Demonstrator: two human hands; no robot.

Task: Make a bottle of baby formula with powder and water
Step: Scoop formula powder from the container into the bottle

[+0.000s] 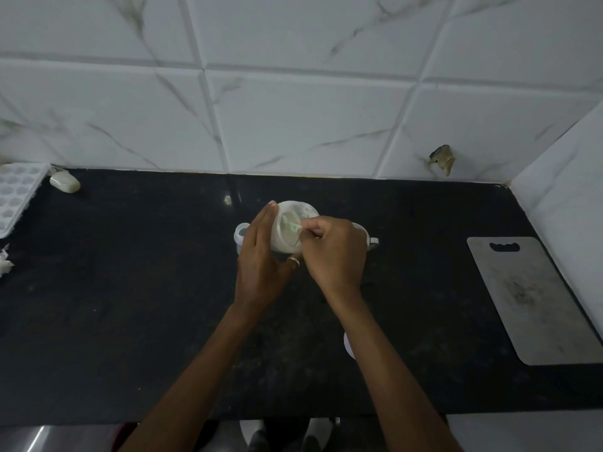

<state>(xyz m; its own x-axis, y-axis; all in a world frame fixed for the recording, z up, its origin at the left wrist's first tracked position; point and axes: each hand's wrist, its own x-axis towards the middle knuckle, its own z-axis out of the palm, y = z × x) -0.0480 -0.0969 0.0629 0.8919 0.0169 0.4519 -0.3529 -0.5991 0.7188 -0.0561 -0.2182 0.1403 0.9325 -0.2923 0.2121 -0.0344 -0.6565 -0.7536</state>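
A: Powder tub first. We see it tipped on its side, mouth toward the camera, near the middle of the tabletop. Small translucent plastic, powder inside.

B: Handling? We'd judge it light, thin-walled and a bit slick, so it could flex if squeezed. Take it around the side wall, low, away from the open mouth.

A: That's how the left hand has it: grip wrapped on the tub's wall, fingers flat along the left of it, ring showing just below the tub.

B: Right hand?

A: Right of the tub, grip pinched on a pale green scoop that reaches into the tub's mouth. Scoop reads as tiny, stiff and light. We can't tell how full it is.

B: Bottle?

A: Just left of the tub, behind the left hand, a pale open bottle stands upright. Water level unclear.

B: Right of the tub?

A: A white piece pokes out behind the right hand; can't tell what. Farther right, a grey cutting board. Far left of the tub, an ice tray and a soap bar.

B: Risk?

A: Loose powder spills easily from a tilted tub.
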